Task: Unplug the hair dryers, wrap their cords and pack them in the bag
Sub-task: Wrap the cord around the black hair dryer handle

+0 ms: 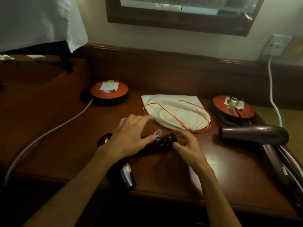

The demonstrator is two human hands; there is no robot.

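Observation:
A black hair dryer [123, 175] lies near the table's front edge, partly hidden under my left forearm. Its black plug [165, 140] with a small white tag rests on the table between my hands. My left hand [129, 136] hovers spread over the dryer, one fingertip touching the plug. My right hand [186, 145] pinches the plug from the right. A white drawstring bag [177, 112] with orange cords lies flat just beyond. A dark maroon hair dryer [255, 135] lies at the right, its black cord plugged into the right red socket reel [233, 106].
A second red socket reel [109, 90] sits at the back left with a pale cable [49, 133] trailing off the table's left side. A white cable [273, 89] hangs from a wall outlet [277, 45] at the right. A raised wooden ledge [41, 71] stands at the far left.

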